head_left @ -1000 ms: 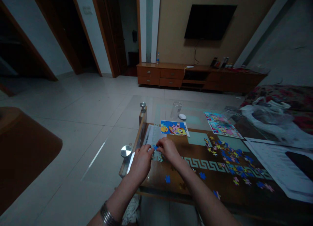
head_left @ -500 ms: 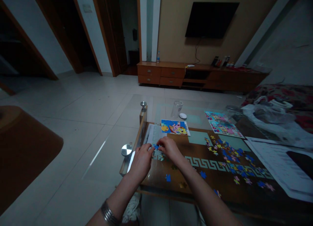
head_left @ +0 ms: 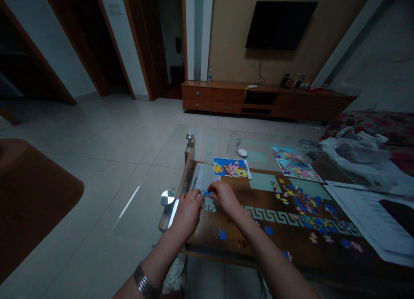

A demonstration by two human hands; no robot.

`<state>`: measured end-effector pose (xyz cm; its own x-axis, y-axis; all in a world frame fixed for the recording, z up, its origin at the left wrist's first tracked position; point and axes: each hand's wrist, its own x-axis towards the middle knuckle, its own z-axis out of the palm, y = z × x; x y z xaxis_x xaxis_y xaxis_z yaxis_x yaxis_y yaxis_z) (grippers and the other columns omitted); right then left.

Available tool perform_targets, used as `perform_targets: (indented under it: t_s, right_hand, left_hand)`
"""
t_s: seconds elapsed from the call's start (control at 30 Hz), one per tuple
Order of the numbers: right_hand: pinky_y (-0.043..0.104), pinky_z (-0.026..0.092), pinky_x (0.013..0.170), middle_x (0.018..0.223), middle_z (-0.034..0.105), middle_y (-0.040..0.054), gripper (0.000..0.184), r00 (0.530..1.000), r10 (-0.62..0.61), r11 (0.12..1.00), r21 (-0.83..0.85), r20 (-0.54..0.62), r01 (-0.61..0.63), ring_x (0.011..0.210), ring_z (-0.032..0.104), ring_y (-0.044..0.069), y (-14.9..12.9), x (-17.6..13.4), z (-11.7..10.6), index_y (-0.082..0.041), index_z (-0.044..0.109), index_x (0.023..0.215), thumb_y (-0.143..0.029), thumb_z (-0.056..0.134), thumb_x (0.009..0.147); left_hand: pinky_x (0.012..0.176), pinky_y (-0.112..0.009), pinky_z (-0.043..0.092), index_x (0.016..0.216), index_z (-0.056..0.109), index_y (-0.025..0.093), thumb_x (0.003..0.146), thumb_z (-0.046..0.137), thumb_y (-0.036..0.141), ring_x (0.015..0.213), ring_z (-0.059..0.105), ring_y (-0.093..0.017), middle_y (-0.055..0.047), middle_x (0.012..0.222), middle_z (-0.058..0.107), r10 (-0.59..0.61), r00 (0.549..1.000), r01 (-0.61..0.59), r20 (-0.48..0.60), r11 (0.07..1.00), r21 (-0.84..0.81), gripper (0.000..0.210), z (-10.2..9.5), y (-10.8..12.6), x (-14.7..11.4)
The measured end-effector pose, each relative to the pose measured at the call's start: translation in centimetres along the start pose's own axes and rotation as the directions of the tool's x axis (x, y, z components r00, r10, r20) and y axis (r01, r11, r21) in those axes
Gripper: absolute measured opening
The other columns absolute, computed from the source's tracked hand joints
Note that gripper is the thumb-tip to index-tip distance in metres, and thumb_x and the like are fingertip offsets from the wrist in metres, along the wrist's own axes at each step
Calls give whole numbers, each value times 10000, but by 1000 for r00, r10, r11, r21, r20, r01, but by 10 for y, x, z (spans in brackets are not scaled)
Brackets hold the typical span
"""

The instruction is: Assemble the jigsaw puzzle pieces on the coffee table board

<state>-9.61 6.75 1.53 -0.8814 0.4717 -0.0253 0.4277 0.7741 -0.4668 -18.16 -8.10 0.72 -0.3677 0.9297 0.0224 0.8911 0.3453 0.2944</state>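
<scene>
Left hand (head_left: 189, 207): grip nearly closed at the blue piece (head_left: 206, 193); its hold I can't tell.
Blue piece: near the left edge of the table (head_left: 208, 232); I'd align before pressing.
Right hand (head_left: 225, 197): grip curled opposite, hold likewise unclear.

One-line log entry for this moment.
left hand: at blue jigsaw piece | right hand: same piece | scattered jigsaw pieces: on glass-topped table

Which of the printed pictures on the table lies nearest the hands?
The picture with the deep-blue background, just beyond the right hand; the other printed pictures lie farther right, behind the scattered puzzle pieces.
</scene>
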Motion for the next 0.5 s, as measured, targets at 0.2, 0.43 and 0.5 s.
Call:
perform_targets:
  t_s: [0.2, 0.43, 0.5]
  right_hand:
    - [259, 415, 778, 958, 691, 108, 199, 1000, 11, 999, -32, 15, -10, 887, 621, 219, -7, -2, -4, -149, 743, 947, -115, 631, 785]
    - [267, 394, 719, 956, 676, 118, 204, 998, 55, 992, -113, 19, -52, 873, 619, 224, -16, -7, -4, -158, 744, 956, -127, 595, 820]
    - [262, 391, 728, 956, 675, 114, 206, 999, 47, 993, -105, 21, -44, 875, 617, 217, -15, -7, -3, -158, 742, 956, -120, 591, 821]
  left_hand:
    - [972, -431, 411, 1258, 552, 213, 857, 399, 46, 1205, 491, -259, -103, 1282, 550, 2, 1000, -2, -9, 1000, -15, 460, -1, 1, 0]
    - [991, -426, 395, 1248, 562, 213, 888, 392, 81, 1215, 490, -248, -106, 1279, 555, -15, 1000, 15, 22, 1000, -13, 419, -7, 3, -1]
    - [990, -424, 397, 1245, 562, 205, 892, 388, 88, 1218, 485, -250, -109, 1285, 550, -12, 1000, 12, 20, 1000, -12, 411, -7, 3, -1]
